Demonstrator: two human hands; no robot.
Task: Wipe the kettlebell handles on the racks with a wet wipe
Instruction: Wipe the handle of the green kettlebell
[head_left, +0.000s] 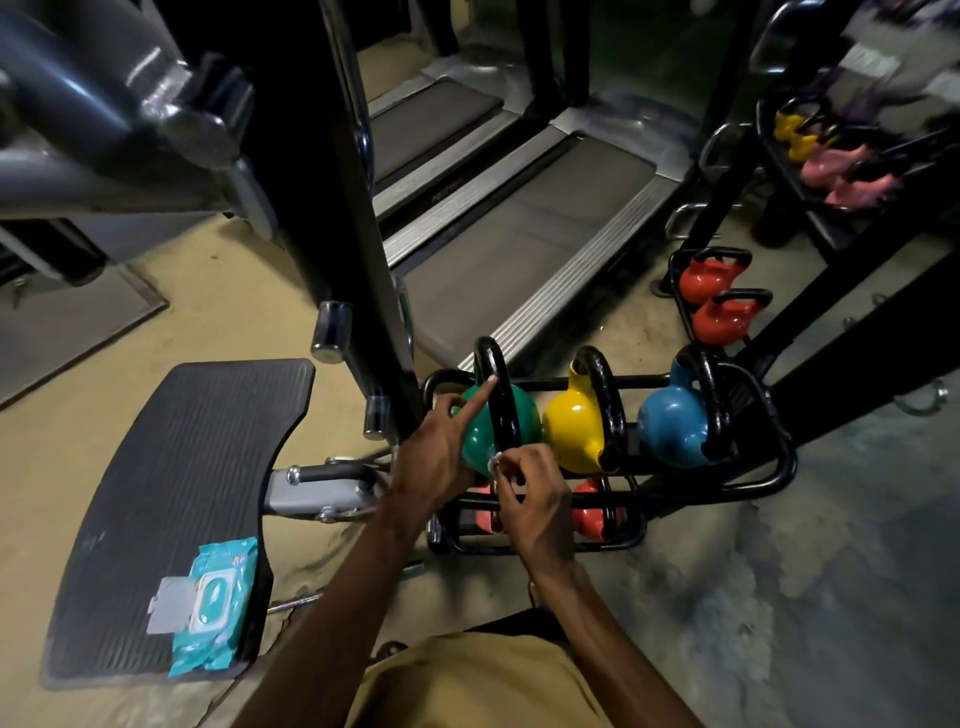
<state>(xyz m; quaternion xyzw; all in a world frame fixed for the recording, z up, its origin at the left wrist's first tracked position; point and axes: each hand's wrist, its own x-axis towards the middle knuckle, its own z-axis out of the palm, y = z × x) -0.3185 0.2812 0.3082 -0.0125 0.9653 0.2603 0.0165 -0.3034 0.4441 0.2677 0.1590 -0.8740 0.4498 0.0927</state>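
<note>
A person's left hand (436, 457) lays a straight index finger against the black handle (501, 395) of the green kettlebell (525, 415), while the right hand (535, 493) pinches a white wet wipe (493, 461) between curled fingers at the handle's near end. The kettlebell sits leftmost on the low black rack (779, 467), beside a yellow kettlebell (571, 431) and a blue kettlebell (670, 426). A teal wipe pack (218, 608), flap up, lies on a ribbed footplate (171, 467) at near left.

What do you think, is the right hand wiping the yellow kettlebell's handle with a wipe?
No. The head view shows the right hand holding the wipe to the green kettlebell's handle; the yellow kettlebell stands untouched beside it.
</note>
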